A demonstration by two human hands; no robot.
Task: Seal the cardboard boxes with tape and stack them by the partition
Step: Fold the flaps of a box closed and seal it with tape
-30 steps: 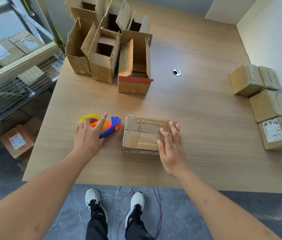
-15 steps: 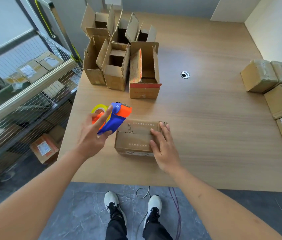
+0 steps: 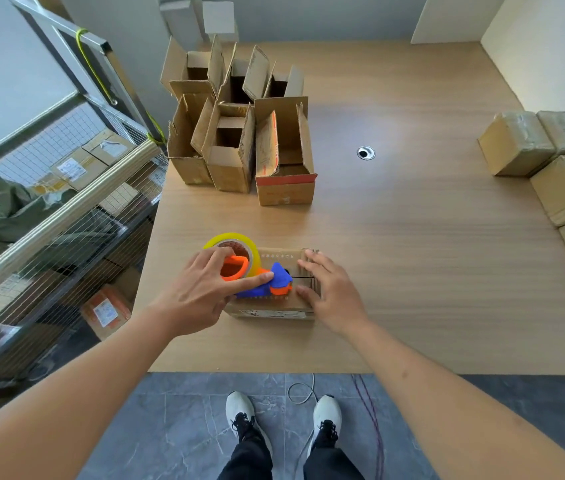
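We are gripping the tape dispenser [image 3: 256,275] in our left hand [image 3: 198,292] on the box [image 3: 274,306], our flat right hand [image 3: 333,292] steadying it, risking crooked tape if it slides.

Wire-mesh rack [image 3: 66,216] left of table [image 3: 412,271]; round grommet hole [image 3: 365,153] in tabletop; cable loop [image 3: 303,393] on floor.
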